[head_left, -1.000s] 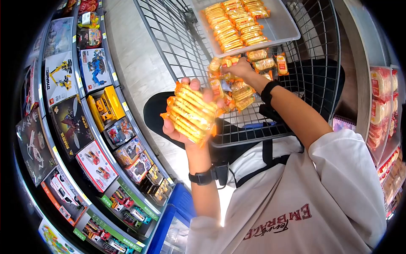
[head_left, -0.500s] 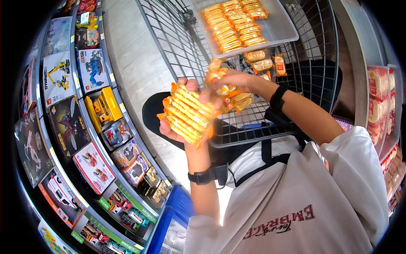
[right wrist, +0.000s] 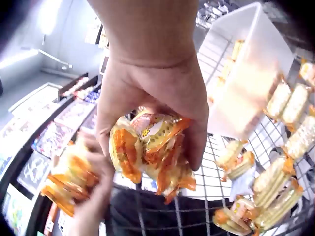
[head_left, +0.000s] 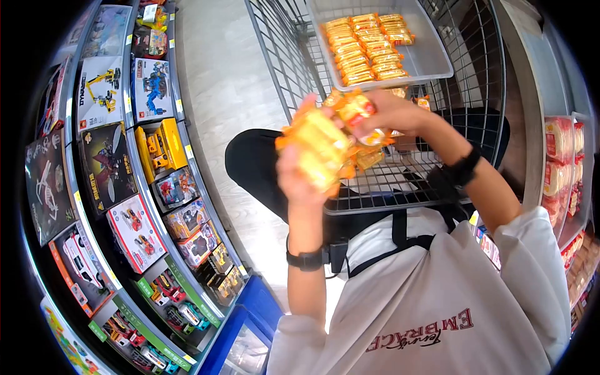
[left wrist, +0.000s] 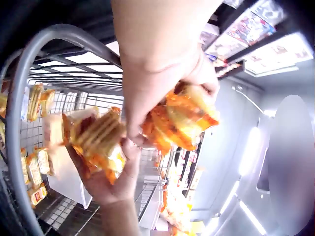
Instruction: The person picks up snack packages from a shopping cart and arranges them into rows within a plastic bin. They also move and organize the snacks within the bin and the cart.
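Note:
My left hand [head_left: 299, 178] grips a row of clear-and-orange wrapped cracker packets [head_left: 322, 150], blurred in the head view. Close beside it, my right hand [head_left: 397, 112] holds several more such packets [right wrist: 147, 147], its thumb and fingers curled round their sides in the right wrist view. Both hands are above the near end of a wire shopping cart [head_left: 275, 59]. Farther into the cart, a translucent plastic tub [head_left: 428, 56] has wrapped packets [head_left: 359, 53] lined up in rows. Loose packets [right wrist: 273, 182] lie on the cart's wire bottom, partly hidden by my right hand in the head view.
Shelves of boxed toys [head_left: 100, 94] run along the left, with a blue bin [head_left: 250, 312] at their near end. On the right, a shelf holds packaged food [head_left: 559, 156] in clear containers. The person's knee [head_left: 253, 165] is beside the cart's near end.
My right hand has lifted packets from the cart bottom and come back toward the left hand. The left hand has moved slightly right and up with its row, which has turned. The head view has shifted.

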A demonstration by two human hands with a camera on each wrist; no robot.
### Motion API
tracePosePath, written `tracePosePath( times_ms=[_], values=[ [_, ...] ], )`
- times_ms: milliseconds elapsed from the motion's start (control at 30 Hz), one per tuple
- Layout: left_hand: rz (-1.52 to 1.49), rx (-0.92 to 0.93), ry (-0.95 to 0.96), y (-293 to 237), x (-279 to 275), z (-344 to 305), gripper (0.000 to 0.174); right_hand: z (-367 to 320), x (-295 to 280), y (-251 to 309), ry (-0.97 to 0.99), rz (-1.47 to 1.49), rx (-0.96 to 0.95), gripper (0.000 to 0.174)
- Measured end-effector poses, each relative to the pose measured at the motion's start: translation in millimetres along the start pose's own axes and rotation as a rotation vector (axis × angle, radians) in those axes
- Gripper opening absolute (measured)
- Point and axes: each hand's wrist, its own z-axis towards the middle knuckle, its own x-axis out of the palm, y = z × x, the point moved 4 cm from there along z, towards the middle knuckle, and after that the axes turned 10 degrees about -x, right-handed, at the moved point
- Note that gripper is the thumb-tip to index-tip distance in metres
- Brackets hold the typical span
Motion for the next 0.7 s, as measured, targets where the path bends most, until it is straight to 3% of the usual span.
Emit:
tracePosePath(
  times_ms=[67, 100, 200, 300, 400, 600, 667, 700],
  values=[
    [0.19, -0.059, -0.292, 6, 9, -2, 0.057, -19, -16, 6, -0.074, -0.011, -0.008, 0.049],
    [0.042, -0.107, -0.337, 10, 12, 0, 0.045, -30, -26, 7, -0.076, -0.02, -0.006, 0.049],
    [0.138, -0.142, -0.361, 13, 24, 1, 0.055, -54, -48, 6, -0.137, 0.033, 0.051, 0.052],
    [0.1, -0.16, -0.288, 22, 23, 6, 0.055, -68, -43, 14, -0.142, 0.331, -0.069, 0.053],
    [0.044, -0.19, -0.264, 28, 22, 6, 0.053, -75, -40, 20, -0.11, 0.29, -0.098, 0.056],
    [0.333, -0.131, -0.422, 39, 19, 10, 0.045, -88, -36, 28, -0.119, 0.363, -0.109, 0.058],
    [0.476, -0.01, -0.515, 48, 2, 16, 0.04, -88, -29, 31, -0.085, 0.365, -0.113, 0.058],
    [0.373, -0.042, -0.519, 50, 3, 17, 0.045, -87, -23, 35, -0.073, 0.351, -0.121, 0.058]
  ],
)
